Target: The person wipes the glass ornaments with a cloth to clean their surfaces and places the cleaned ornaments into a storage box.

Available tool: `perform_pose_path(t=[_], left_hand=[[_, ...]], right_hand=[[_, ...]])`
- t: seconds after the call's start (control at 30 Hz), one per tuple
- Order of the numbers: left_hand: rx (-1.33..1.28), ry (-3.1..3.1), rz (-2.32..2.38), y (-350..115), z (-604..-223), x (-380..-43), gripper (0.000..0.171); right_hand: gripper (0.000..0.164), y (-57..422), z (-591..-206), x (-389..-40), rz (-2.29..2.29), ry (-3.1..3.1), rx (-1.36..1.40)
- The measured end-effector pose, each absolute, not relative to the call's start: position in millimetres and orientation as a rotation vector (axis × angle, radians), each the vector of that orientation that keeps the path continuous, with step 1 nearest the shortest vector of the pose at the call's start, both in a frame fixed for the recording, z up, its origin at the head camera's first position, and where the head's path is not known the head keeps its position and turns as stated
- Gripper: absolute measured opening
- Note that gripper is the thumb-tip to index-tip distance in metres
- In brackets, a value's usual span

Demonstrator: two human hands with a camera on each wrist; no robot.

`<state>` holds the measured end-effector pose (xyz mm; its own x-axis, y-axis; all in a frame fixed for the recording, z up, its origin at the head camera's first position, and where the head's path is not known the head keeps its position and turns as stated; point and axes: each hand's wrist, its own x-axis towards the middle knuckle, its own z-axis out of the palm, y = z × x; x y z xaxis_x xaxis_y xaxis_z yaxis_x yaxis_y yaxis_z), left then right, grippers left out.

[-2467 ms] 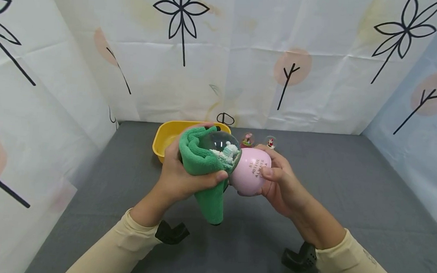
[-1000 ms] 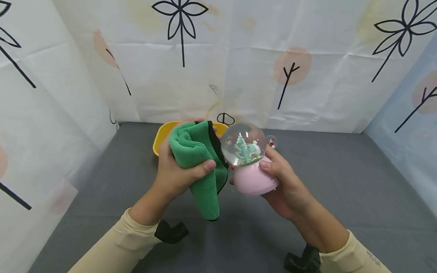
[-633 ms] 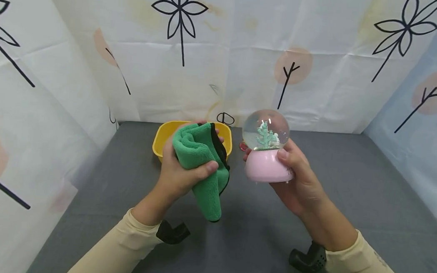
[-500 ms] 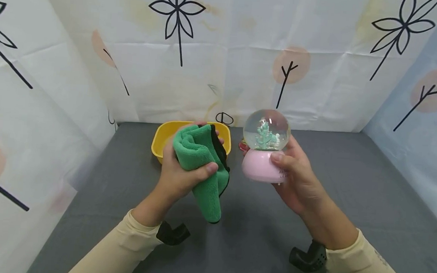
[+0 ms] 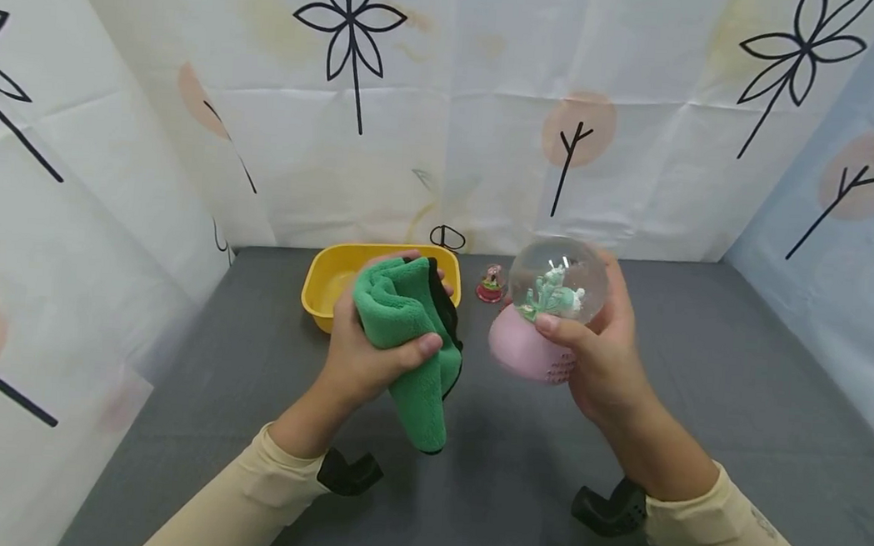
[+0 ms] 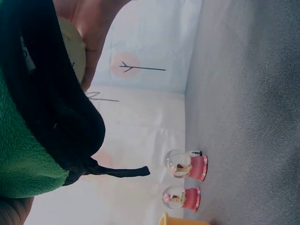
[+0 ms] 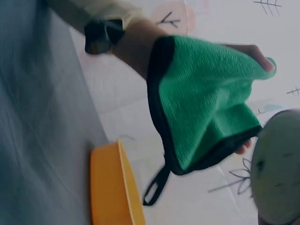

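My left hand [image 5: 352, 364] grips a folded green towel [image 5: 408, 313] with black edging, its thumb across the front and a fold hanging below. To its right, my right hand [image 5: 608, 363] holds a snow globe [image 5: 530, 345] with a pink base and a clear dome containing a pale green and white figure. The globe is tilted, its dome leaning right, and stands apart from the towel in the head view. In the right wrist view, the base's pale underside [image 7: 279, 168] faces the camera, and the towel's black loop [image 7: 157, 187] dangles.
A yellow basin [image 5: 315, 307] stands on the grey table [image 5: 247, 428] behind the left hand. Small snow globes with pink-red bases stand at the back: one [image 5: 491, 286] beside the basin, and two, a nearer [image 6: 191, 199] and another [image 6: 197, 168], in the left wrist view.
The towel, earlier pressed around the dome, has come off it. The right hand has moved right with the snow globe, turned it upright, then tilted and lowered it slightly. The left hand keeps the towel.
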<state>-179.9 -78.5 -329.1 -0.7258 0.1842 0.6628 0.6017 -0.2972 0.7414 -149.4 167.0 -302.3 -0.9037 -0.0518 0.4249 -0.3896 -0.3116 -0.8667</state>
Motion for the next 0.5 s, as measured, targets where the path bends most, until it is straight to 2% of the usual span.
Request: perform_pose_path(t=[0.5], left_hand=[[-0.966, -1.69, -2.113, -77.0, -334.0, -182.1, 0.092]], right_hand=[[0.091, 173.3, -298.4, -151.4, 2.001, -1.826, 0.611]])
